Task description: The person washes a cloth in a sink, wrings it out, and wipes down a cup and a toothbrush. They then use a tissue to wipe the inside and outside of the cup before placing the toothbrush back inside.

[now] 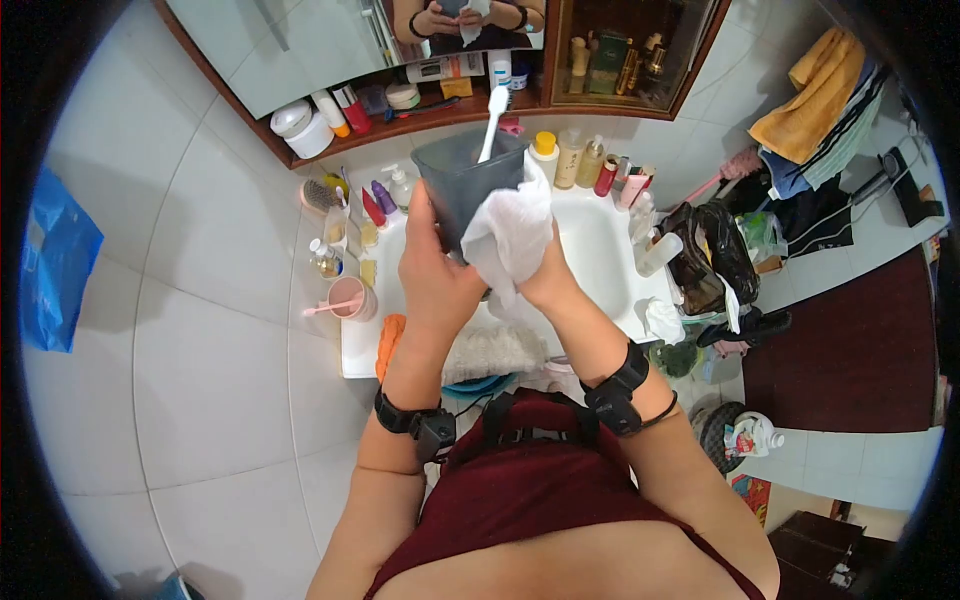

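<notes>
My left hand [435,270] is wrapped around a dark grey tumbler [452,180], held up above the sink [605,250]. A white toothbrush [494,118] leans in the tumbler, its head sticking up past the rim. My right hand [548,278] grips a white cloth [508,235], perhaps a wipe, pressed against the tumbler's right side. That cloth hides most of my right fingers. Both hands also show in the mirror [350,40] above.
Bottles and tubes line the sink's back edge, among them a yellow-capped bottle [543,150]. A pink cup [352,298] with a pink toothbrush stands at the left corner. To the right are a black plastic bag [712,255] and a crumpled white tissue [663,320].
</notes>
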Demonstrator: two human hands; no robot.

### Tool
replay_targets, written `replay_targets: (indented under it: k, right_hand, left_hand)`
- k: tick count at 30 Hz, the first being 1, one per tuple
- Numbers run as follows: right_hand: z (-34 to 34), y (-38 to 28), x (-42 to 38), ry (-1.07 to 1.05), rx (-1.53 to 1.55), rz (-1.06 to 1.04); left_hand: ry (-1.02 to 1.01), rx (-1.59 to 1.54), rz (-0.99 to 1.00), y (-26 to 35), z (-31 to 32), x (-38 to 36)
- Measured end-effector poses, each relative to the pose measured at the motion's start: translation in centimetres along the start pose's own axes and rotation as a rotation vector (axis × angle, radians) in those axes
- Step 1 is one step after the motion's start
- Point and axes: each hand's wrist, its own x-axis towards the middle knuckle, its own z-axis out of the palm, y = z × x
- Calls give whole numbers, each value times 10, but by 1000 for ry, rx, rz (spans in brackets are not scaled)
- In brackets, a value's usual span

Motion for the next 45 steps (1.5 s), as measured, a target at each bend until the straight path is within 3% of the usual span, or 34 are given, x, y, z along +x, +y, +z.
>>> replay_targets:
  k: [1, 8, 9, 13, 16, 20, 22, 23, 25, 28, 29, 32, 33, 36, 37, 39, 42, 45]
  right_hand:
    - [3, 3, -4, 63, 200, 209]
    - [-7, -23, 27, 104, -277, -195]
    - [-4, -27, 29, 145, -147, -194]
    - [-13, -22, 27, 126, 64, 131]
    - [-8, -8, 19, 116, -130, -238]
    - [-8, 1, 16, 43, 512, 224]
    - [-13, 23, 19, -84, 671, 312]
    - [-12, 41, 16, -45, 164, -9]
    - [-4, 40, 1, -80, 63, 53]
    - [12, 23, -19, -86, 138, 271]
    - [26, 19, -26, -5, 181, 108]
    - [32, 11, -34, 57, 229, 125]
    - [23, -4, -26, 9, 236, 296]
    - [-7, -19, 11, -110, 40, 360]
    - [-3, -5, 18, -13, 43, 131]
    - [-8, 5, 31, 59, 162, -65]
    - [-8, -23, 48, 19, 308, -18]
    - [10, -14, 12, 38, 2, -259]
  left_hand:
    - [11, 67, 15, -2, 0, 0]
    - [-59, 284, -26, 26, 1, -1]
    - [-48, 305, -2, 28, 0, 2]
    - [-1, 187, -11, 16, 2, 3]
    - [34, 176, 23, 11, 3, -1]
    - [-1, -31, 0, 5, 2, -3]
    - [27, -135, 52, -3, 3, -4]
    - [39, -106, 75, -3, 4, -1]
    - [62, -52, 123, 0, 5, 6]
    - [46, -319, -36, 11, -1, 17]
    - [-16, -315, -68, 10, -8, 22]
    - [-11, -288, -26, 9, -3, 20]
    - [-24, -278, 4, 11, -2, 20]
    - [-90, -291, 22, 19, -2, 14]
    - [-126, -322, -20, 20, -4, 11]
    - [-172, -425, -97, 22, 0, 2]
    - [-57, -424, -106, 15, 4, 1]
    - [60, -420, -113, 9, 6, 5]
